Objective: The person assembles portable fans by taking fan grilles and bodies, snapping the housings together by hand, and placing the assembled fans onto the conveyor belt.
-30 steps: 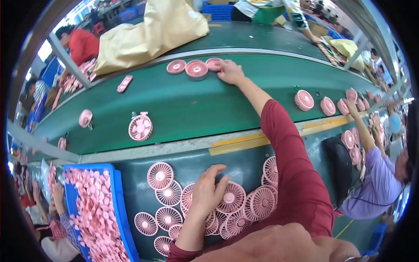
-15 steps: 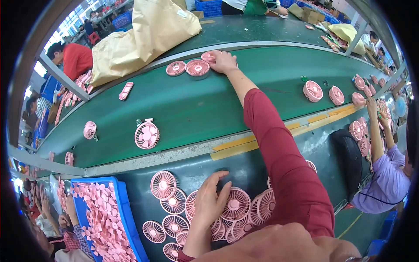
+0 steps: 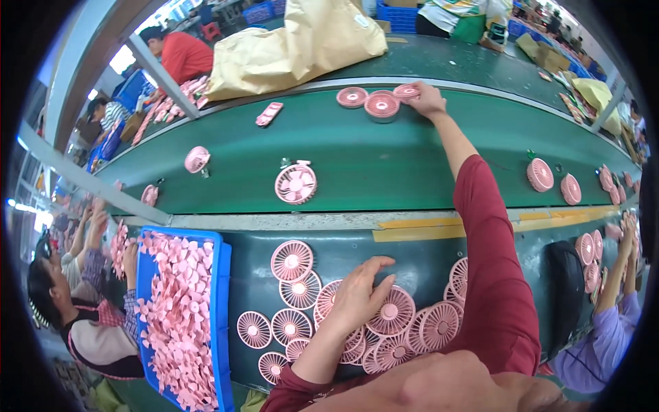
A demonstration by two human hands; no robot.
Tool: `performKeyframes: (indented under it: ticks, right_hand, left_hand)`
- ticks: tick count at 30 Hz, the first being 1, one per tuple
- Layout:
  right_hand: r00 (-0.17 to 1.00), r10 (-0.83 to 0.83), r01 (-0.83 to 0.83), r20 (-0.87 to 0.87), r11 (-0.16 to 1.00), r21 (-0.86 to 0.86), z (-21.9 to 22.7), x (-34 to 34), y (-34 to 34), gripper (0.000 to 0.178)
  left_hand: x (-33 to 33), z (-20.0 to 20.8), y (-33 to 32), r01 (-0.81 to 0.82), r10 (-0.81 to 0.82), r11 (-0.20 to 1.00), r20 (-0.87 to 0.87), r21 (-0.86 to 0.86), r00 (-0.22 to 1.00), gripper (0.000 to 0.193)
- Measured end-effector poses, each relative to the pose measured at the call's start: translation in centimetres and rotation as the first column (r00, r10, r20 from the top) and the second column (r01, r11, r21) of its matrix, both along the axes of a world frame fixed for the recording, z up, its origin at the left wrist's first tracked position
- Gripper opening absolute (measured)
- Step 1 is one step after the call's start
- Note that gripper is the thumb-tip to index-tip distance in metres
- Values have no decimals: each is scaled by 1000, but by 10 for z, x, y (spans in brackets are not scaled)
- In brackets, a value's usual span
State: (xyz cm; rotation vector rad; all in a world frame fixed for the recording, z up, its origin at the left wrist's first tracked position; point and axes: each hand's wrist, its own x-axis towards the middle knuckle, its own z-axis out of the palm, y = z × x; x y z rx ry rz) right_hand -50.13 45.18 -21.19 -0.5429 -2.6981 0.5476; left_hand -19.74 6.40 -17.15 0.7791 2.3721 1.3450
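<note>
Everything on the green conveyor belt has shifted rightward in view since the earlier frame. The person's right hand is clamped on the edge of a round, slotted pink plastic cover at the belt's far side, beside two similar pink pieces. The left hand, thumb and fingers apart, is over round, spoked pink plastic grilles on the dark table.

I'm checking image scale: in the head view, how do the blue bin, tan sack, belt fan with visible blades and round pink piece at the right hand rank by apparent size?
1. Blue bin
2. Tan sack
3. Fan with visible blades
4. Round pink piece, partly covered by the right hand
</note>
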Motion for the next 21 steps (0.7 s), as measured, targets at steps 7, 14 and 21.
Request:
performKeyframes:
  ticks: [7,14,21]
  right_hand:
    - [979,-114,81,167,978,192,-6,-11,-15,56]
    - [999,31,-30,28,999,-42,-15,29,15,42]
    - [989,-32,29,-147,999,-22,-2,9,19,42]
  left_hand:
    - [0,-7,-4,5,-4,999,-47,32,999,31]
    - [-3,-2,-5,11,-11,1000,-30,2,999,32]
    - [-1,-4,-6,-8,8,1000,-22,8,1000,32]
